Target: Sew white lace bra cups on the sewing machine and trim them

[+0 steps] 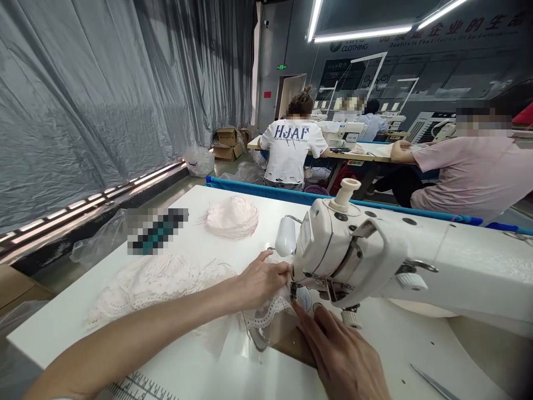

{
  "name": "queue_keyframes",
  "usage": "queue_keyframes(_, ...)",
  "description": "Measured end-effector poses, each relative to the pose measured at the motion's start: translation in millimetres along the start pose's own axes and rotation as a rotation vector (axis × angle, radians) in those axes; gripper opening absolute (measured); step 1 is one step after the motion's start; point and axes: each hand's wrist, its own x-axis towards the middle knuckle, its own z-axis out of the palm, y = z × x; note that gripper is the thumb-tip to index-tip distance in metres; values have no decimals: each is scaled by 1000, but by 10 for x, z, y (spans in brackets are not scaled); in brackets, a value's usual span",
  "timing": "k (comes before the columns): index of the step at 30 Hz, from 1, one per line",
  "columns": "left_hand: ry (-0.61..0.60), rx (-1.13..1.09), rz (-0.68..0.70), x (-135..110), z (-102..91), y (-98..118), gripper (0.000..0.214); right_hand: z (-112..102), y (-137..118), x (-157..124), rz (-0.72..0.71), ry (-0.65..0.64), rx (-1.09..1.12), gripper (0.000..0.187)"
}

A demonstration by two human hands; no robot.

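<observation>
A white eyelet lace piece (pixel 272 312) lies under the presser foot (pixel 293 290) of a white sewing machine (pixel 333 250), its scalloped edge hanging toward me. My left hand (pixel 260 282) reaches in from the left, fingers closed on the lace just behind the foot. My right hand (pixel 341 350) is at the front, its fingertips together on the lace edge close to the needle area. The machine head partly hides the fabric beyond the foot. Left of my arm spreads a pile of white lace pieces (pixel 154 283). Farther back sits a round stack of pale pink fabric (pixel 233 216).
Tweezers (pixel 433 380) lie at the front right of the white table (pixel 195 369). A ruler scale (pixel 141 387) runs along the front edge. A blurred-out dark item (pixel 158 230) lies at the left back. Other people sit at machines beyond the blue table edge (pixel 250 189).
</observation>
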Motion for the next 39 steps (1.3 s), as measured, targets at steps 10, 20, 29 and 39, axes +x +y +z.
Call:
queue_keyframes(10, 97, 120, 5, -500, -31, 625, 17, -13, -7, -61, -13, 35, 145, 34)
queue_keyframes(20, 318, 231, -2, -495, 78, 733, 13, -50, -14, -43, -31, 42, 205, 35)
queue_keyframes(29, 394, 284, -12, -492, 127, 741, 18, -33, 18, -67, -54, 21, 189, 35)
queue_keyframes(39, 186, 193, -85, -380, 117, 486, 17, -7, -23, -23, -29, 84, 162, 36)
